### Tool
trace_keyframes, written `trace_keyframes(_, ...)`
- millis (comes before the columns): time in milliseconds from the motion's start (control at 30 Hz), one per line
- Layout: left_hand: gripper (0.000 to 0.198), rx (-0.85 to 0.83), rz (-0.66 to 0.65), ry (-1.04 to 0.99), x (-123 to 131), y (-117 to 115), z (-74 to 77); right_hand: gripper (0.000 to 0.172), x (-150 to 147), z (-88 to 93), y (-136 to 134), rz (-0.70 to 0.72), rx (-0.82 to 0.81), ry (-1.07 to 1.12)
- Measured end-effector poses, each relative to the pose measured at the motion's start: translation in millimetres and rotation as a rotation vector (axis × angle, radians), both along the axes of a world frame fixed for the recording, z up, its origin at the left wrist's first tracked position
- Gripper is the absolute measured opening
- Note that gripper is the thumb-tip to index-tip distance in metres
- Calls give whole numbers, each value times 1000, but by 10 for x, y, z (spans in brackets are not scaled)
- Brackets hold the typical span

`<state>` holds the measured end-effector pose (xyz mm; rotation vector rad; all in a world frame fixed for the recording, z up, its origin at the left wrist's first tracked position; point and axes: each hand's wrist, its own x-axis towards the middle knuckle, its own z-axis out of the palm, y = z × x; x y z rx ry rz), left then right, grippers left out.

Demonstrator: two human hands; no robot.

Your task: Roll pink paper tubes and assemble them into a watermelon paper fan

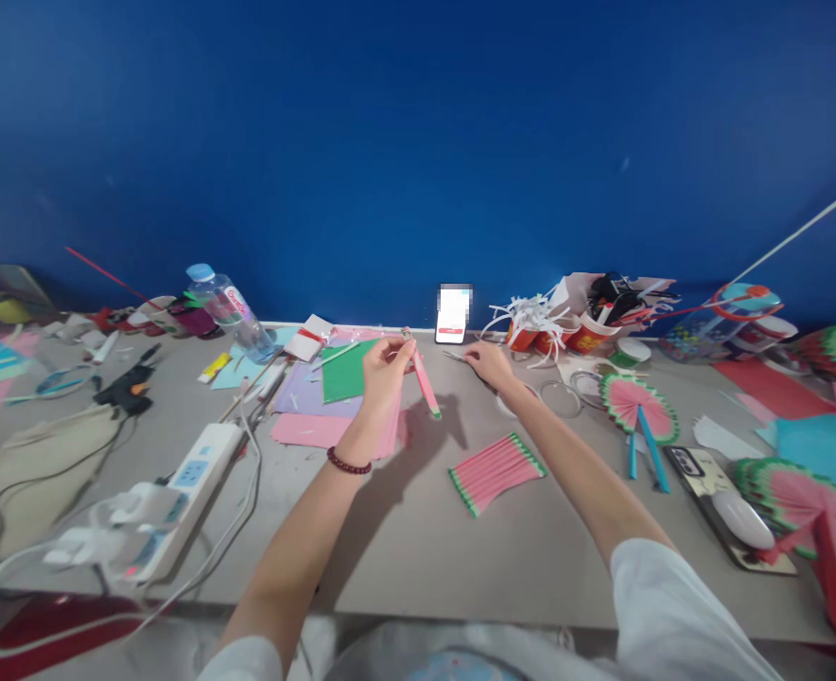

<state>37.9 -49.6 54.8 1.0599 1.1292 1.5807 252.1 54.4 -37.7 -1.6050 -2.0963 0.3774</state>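
My left hand [384, 371] is closed on a folded pink paper strip [426, 386] with a green end, held up above the table and slanting down to the right. Farther right, my right hand [487, 363] has its fingers closed at a slim pointed metal tool [453, 356] near the wall; its kind is too small to make out. Between my forearms a pleated pink paper [497, 473] with green edges lies spread on the table. Beneath and behind my left hand are a green sheet [347, 371] and a pink sheet [304, 430].
A lit phone [450, 314] leans on the blue wall. Paper cups [592, 333] with scraps stand at right, by a watermelon-like paper fan [639, 407] and another phone [694, 473] under a white mouse [742, 518]. A power strip [195, 492], cables and a bottle [228, 305] occupy the left.
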Motion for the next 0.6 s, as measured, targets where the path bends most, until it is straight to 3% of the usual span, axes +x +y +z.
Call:
trace_keyframes(267,24,-11,-18,-6,16,-34,27,13,-35,86,-38,-72,21,49)
trace_keyframes(467,24,3,9,-11,16,-1,-32,21,-146,402,-305,-58,52,285)
trace_keyframes(500,25,2,23,-15,17,14,-53,25,-191,490,-408,-41,30,362)
trace_keyframes(600,25,-1,73,-41,31,53,-110,26,-360,770,-810,62,-172,898)
